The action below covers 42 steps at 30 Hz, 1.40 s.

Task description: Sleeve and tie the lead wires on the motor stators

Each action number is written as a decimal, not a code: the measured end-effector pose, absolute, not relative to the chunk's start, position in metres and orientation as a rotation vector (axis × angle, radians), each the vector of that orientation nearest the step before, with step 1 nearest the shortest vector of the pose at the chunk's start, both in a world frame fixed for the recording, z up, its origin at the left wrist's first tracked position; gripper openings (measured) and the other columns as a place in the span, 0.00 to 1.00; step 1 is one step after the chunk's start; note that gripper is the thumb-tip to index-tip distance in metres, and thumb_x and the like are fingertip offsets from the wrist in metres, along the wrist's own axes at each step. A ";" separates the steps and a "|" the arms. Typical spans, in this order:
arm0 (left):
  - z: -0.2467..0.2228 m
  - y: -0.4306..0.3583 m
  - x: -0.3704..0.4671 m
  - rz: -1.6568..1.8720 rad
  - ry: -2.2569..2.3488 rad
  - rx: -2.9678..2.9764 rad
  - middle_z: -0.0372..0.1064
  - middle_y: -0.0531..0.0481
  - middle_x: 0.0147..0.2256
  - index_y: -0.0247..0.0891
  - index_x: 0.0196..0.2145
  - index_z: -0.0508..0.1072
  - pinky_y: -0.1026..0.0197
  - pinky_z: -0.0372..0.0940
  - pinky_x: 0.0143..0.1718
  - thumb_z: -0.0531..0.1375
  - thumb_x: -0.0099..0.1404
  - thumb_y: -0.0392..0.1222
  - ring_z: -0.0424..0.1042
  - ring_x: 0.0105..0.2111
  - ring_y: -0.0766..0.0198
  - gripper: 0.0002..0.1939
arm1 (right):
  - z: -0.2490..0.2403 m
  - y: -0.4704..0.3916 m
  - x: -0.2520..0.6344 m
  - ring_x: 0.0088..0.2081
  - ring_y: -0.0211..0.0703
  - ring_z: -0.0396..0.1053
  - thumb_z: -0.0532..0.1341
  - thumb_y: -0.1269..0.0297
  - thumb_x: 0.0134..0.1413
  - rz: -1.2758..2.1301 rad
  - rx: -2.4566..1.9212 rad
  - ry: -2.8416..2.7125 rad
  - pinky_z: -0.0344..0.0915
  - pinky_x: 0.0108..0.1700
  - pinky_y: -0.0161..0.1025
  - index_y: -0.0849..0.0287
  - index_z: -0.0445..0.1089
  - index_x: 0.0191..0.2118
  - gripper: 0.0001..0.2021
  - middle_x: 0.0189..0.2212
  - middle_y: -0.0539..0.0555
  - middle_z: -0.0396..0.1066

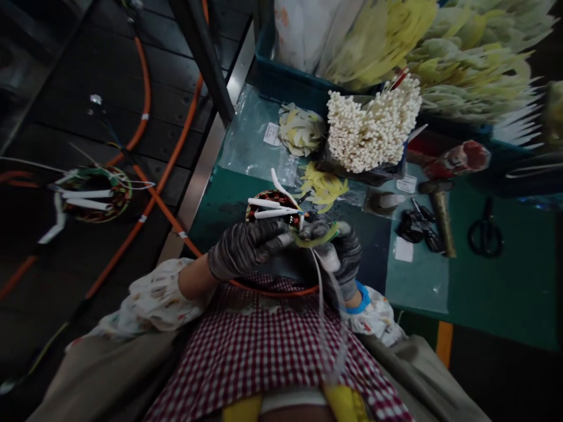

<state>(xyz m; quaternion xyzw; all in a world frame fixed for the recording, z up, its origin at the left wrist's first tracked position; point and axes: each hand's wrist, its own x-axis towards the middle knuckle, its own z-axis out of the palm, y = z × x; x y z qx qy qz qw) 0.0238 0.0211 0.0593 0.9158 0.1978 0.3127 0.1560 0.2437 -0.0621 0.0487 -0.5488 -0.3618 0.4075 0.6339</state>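
Observation:
A copper-wound motor stator [260,197] is at the near edge of the table, with white sleeves [275,212] sticking out of it. My left hand [250,249], in a grey striped glove, is closed against the stator's near side; its fingertips are partly hidden. My right hand [347,255], gloved alike, pinches a yellow-green strip [317,239] that curves along the stator's near rim. From between the hands a pale cord [320,281] hangs down over the checked apron, blurred towards its end.
Beyond the stator lie yellow insulation pieces [324,186] and a box of white sticks [373,132]. A hammer [442,220], black scissors [486,234] and a red can [460,159] lie to the right. At left, another stator [97,193] sits among orange hoses [169,167].

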 end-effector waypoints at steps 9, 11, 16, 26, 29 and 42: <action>0.059 0.094 -0.005 0.492 1.023 2.132 0.84 0.36 0.58 0.34 0.69 0.76 0.44 0.84 0.55 0.76 0.66 0.65 0.87 0.52 0.45 0.45 | 0.074 -0.040 0.257 0.38 0.50 0.84 0.73 0.52 0.69 0.878 -1.227 -1.533 0.85 0.46 0.50 0.46 0.86 0.49 0.08 0.39 0.50 0.87; 0.051 0.118 0.011 0.300 0.928 2.126 0.87 0.43 0.52 0.35 0.66 0.79 0.53 0.83 0.50 0.77 0.63 0.60 0.87 0.46 0.51 0.40 | 0.081 -0.038 0.252 0.42 0.53 0.84 0.71 0.49 0.71 0.735 -1.290 -1.686 0.84 0.50 0.52 0.47 0.87 0.51 0.12 0.42 0.53 0.87; 0.041 0.149 0.039 0.020 0.882 2.165 0.87 0.44 0.46 0.34 0.58 0.84 0.52 0.81 0.49 0.75 0.65 0.58 0.85 0.41 0.53 0.31 | 0.069 -0.032 0.222 0.45 0.57 0.82 0.65 0.51 0.76 0.428 -1.592 -1.951 0.79 0.50 0.51 0.53 0.88 0.55 0.17 0.47 0.62 0.86; 0.018 0.049 0.010 0.740 1.154 1.845 0.83 0.42 0.55 0.45 0.57 0.79 0.42 0.85 0.57 0.78 0.66 0.61 0.85 0.55 0.45 0.29 | 0.022 -0.076 0.202 0.50 0.60 0.81 0.68 0.56 0.73 0.460 -1.638 -1.903 0.78 0.54 0.56 0.46 0.87 0.56 0.12 0.51 0.59 0.87; 0.022 0.023 0.007 0.846 1.200 1.793 0.79 0.43 0.60 0.48 0.60 0.75 0.40 0.82 0.63 0.73 0.71 0.68 0.82 0.61 0.47 0.31 | 0.022 -0.084 0.202 0.55 0.61 0.82 0.67 0.61 0.74 0.527 -1.627 -1.894 0.78 0.59 0.60 0.44 0.87 0.56 0.12 0.53 0.58 0.87; 0.021 0.006 -0.011 0.929 1.064 1.875 0.75 0.45 0.65 0.51 0.67 0.70 0.34 0.77 0.69 0.71 0.69 0.75 0.78 0.65 0.45 0.40 | 0.035 -0.075 0.191 0.63 0.61 0.81 0.62 0.64 0.78 0.642 -1.516 -1.913 0.76 0.70 0.61 0.51 0.86 0.58 0.15 0.60 0.60 0.86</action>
